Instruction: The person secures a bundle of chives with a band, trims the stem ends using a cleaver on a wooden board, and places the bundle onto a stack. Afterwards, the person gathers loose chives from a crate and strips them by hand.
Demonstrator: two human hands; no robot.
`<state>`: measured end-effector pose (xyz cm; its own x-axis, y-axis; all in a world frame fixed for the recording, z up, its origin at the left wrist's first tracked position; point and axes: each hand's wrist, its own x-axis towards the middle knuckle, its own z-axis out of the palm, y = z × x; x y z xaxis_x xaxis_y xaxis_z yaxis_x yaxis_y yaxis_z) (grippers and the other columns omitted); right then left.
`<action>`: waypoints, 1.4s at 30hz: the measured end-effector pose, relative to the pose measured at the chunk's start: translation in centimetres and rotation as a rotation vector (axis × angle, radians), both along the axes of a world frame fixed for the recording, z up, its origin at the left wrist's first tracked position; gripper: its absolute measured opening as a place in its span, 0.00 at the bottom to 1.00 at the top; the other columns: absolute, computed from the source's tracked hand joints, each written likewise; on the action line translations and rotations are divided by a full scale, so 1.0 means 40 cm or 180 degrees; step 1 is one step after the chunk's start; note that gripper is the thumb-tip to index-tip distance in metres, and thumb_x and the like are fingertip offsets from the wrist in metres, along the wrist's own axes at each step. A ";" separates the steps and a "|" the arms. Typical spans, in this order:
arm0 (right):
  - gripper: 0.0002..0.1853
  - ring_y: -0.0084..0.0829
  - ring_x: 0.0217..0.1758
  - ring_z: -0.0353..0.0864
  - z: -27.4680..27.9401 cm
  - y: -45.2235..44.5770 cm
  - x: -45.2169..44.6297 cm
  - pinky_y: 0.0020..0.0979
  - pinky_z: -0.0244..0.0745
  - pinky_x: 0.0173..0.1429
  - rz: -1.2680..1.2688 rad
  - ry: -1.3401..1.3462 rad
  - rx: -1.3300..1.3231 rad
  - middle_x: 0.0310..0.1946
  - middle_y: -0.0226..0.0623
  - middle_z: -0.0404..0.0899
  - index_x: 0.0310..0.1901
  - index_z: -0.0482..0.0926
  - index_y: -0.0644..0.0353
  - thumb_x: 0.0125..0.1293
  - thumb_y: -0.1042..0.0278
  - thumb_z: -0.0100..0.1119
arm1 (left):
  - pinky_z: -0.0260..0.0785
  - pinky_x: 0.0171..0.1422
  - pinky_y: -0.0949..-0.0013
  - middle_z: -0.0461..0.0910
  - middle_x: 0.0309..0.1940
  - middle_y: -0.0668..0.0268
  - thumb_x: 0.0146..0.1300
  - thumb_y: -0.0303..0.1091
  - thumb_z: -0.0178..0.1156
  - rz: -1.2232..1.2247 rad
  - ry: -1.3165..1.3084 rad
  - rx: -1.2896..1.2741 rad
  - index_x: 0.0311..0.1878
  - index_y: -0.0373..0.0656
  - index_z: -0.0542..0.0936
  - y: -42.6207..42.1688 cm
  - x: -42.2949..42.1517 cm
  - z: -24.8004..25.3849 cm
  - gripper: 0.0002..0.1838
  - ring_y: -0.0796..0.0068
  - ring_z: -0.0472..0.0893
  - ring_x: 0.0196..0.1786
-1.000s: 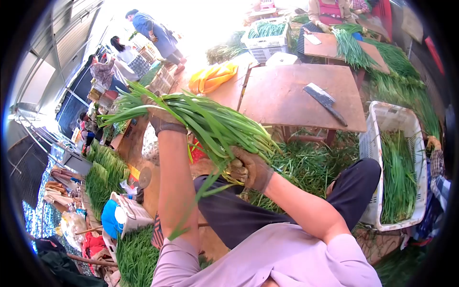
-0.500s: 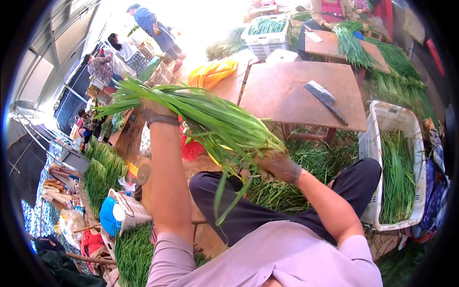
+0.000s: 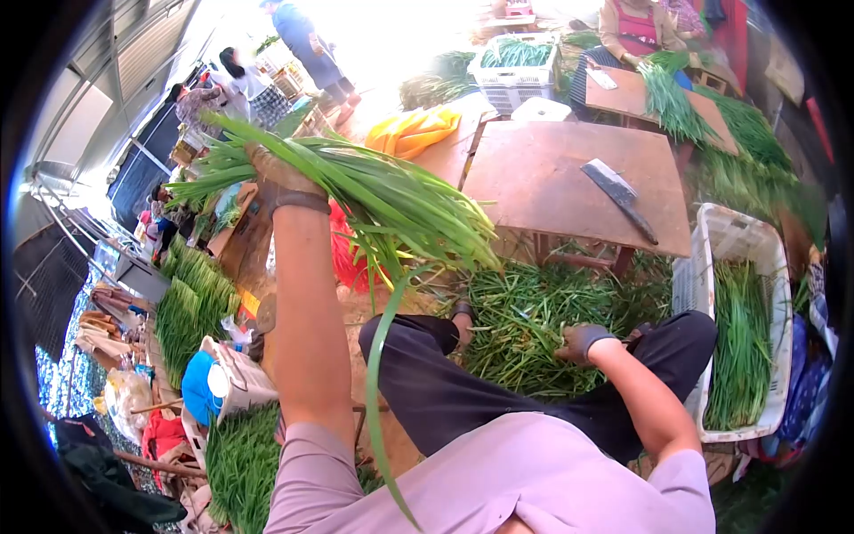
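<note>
My left hand, in a brown glove, is wrapped round a large bunch of garlic chives and holds it up before me. The cut-looking stem ends point right, and the leaf tips hang out to the left. One long blade dangles down past my lap. My right hand, gloved too, is closed and low over loose chive leaves on the floor between my legs. Whatever its fingers hold, if anything, is too small to make out. A cleaver lies on the wooden board table ahead.
At my right stands a white crate with chives laid in it. An orange cloth is left of the board. More chives lie at my left by a white basket. Across from me a person handles chives; several others are at the back left.
My right hand has let go of the bunch's stem end and dropped down and right over the floor leaves. The left hand still holds the bunch; a long blade now hangs lower.
</note>
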<state>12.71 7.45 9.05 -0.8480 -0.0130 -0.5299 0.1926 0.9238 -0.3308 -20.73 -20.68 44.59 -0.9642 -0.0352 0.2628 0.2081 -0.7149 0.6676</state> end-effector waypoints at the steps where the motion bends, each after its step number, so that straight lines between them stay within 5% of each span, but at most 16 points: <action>1: 0.25 0.54 0.52 0.84 0.000 -0.028 0.006 0.47 0.78 0.57 -0.0030 0.0535 -0.0015 0.47 0.55 0.85 0.55 0.81 0.56 0.67 0.44 0.59 | 0.79 0.41 0.37 0.81 0.33 0.56 0.68 0.70 0.46 0.0113 0.0045 -0.0069 0.47 0.49 0.76 -0.012 -0.022 -0.007 0.32 0.49 0.82 0.35; 5: 0.26 0.51 0.44 0.86 0.118 -0.180 -0.033 0.43 0.80 0.51 -0.0299 0.2113 -0.1194 0.41 0.47 0.87 0.57 0.79 0.57 0.68 0.45 0.63 | 0.78 0.43 0.35 0.82 0.37 0.58 0.66 0.70 0.50 0.0120 -0.0039 -0.0014 0.50 0.51 0.77 0.020 0.033 0.009 0.30 0.48 0.83 0.38; 7: 0.25 0.46 0.45 0.86 0.269 -0.252 -0.050 0.41 0.80 0.52 -0.0343 0.1853 -0.1876 0.42 0.46 0.86 0.58 0.78 0.58 0.66 0.51 0.67 | 0.77 0.44 0.35 0.82 0.39 0.57 0.65 0.70 0.49 0.0059 -0.0021 -0.0044 0.52 0.51 0.77 0.073 0.140 0.056 0.31 0.48 0.83 0.40; 11: 0.27 0.41 0.51 0.83 0.272 -0.362 -0.103 0.41 0.78 0.55 -0.0655 0.2545 -0.2127 0.47 0.44 0.83 0.61 0.77 0.57 0.64 0.56 0.71 | 0.76 0.49 0.40 0.79 0.46 0.56 0.66 0.71 0.45 -0.0066 0.0107 -0.0122 0.58 0.50 0.73 0.086 0.148 0.073 0.35 0.50 0.81 0.45; 18: 0.42 0.47 0.58 0.79 0.406 -0.394 -0.056 0.43 0.75 0.64 -0.0709 0.3189 -0.1028 0.62 0.52 0.73 0.71 0.66 0.60 0.57 0.58 0.76 | 0.73 0.58 0.47 0.73 0.58 0.53 0.68 0.75 0.39 0.0011 0.0242 -0.0223 0.68 0.47 0.66 0.114 0.147 0.071 0.43 0.54 0.77 0.53; 23: 0.52 0.48 0.63 0.76 0.278 -0.380 -0.134 0.44 0.75 0.65 -0.0614 0.3603 -0.1101 0.71 0.56 0.60 0.76 0.57 0.61 0.55 0.53 0.78 | 0.72 0.61 0.52 0.72 0.63 0.52 0.69 0.76 0.35 -0.0157 0.0222 -0.0082 0.74 0.45 0.63 0.163 0.149 0.069 0.46 0.57 0.76 0.57; 26: 0.21 0.54 0.42 0.81 0.260 -0.371 -0.188 0.49 0.75 0.45 -0.0973 0.3492 -0.1461 0.37 0.55 0.75 0.56 0.74 0.59 0.67 0.58 0.63 | 0.74 0.58 0.53 0.76 0.58 0.53 0.70 0.75 0.34 -0.0092 0.0174 0.0042 0.72 0.42 0.64 0.161 0.126 0.059 0.46 0.58 0.77 0.54; 28: 0.13 0.56 0.35 0.82 0.262 -0.356 -0.187 0.50 0.76 0.38 -0.1086 0.3468 -0.1581 0.26 0.54 0.80 0.50 0.79 0.58 0.71 0.60 0.58 | 0.74 0.59 0.52 0.75 0.58 0.52 0.72 0.72 0.34 -0.0238 0.0161 -0.0096 0.71 0.39 0.65 0.153 0.108 0.059 0.44 0.57 0.78 0.55; 32: 0.10 0.53 0.36 0.83 0.224 -0.284 -0.093 0.50 0.77 0.38 -0.0736 0.3025 -0.1091 0.31 0.51 0.82 0.44 0.81 0.53 0.73 0.59 0.54 | 0.76 0.58 0.53 0.76 0.59 0.49 0.74 0.66 0.40 0.0086 -0.0029 0.0070 0.66 0.37 0.69 0.158 0.133 0.060 0.39 0.57 0.80 0.55; 33: 0.11 0.52 0.36 0.84 0.062 -0.247 -0.105 0.50 0.78 0.38 -0.0805 0.2976 -0.1183 0.32 0.51 0.83 0.43 0.82 0.51 0.74 0.57 0.52 | 0.77 0.57 0.54 0.77 0.58 0.49 0.74 0.65 0.42 0.0177 0.0047 0.0051 0.65 0.36 0.69 0.159 0.143 0.057 0.38 0.56 0.81 0.54; 35: 0.17 0.52 0.41 0.85 -0.017 -0.211 -0.055 0.50 0.80 0.44 -0.0982 0.2159 -0.0779 0.37 0.51 0.85 0.44 0.85 0.52 0.76 0.53 0.47 | 0.80 0.53 0.55 0.79 0.56 0.50 0.74 0.65 0.45 0.0331 0.0010 0.0014 0.64 0.37 0.70 0.154 0.142 0.043 0.37 0.56 0.83 0.50; 37: 0.22 0.54 0.48 0.85 -0.167 -0.141 -0.030 0.50 0.80 0.52 0.0181 0.0472 -0.0005 0.44 0.52 0.86 0.53 0.84 0.52 0.76 0.48 0.45 | 0.80 0.51 0.55 0.80 0.54 0.50 0.73 0.67 0.46 0.0431 -0.0202 0.0034 0.65 0.38 0.70 0.160 0.130 0.043 0.38 0.57 0.83 0.48; 40: 0.25 0.56 0.52 0.84 -0.189 -0.185 0.004 0.50 0.78 0.58 0.0553 -0.0173 -0.0057 0.48 0.51 0.85 0.61 0.78 0.54 0.74 0.46 0.48 | 0.80 0.50 0.53 0.80 0.53 0.50 0.71 0.69 0.45 0.0288 -0.0045 0.0148 0.66 0.38 0.68 0.169 0.124 0.045 0.40 0.57 0.83 0.46; 42: 0.29 0.54 0.53 0.83 0.041 -0.272 0.017 0.49 0.77 0.57 0.0262 0.1025 -0.0820 0.49 0.51 0.84 0.67 0.71 0.54 0.73 0.45 0.51 | 0.79 0.49 0.54 0.79 0.54 0.50 0.71 0.71 0.44 0.0075 0.0222 0.0130 0.67 0.38 0.66 0.159 0.087 0.026 0.42 0.57 0.83 0.46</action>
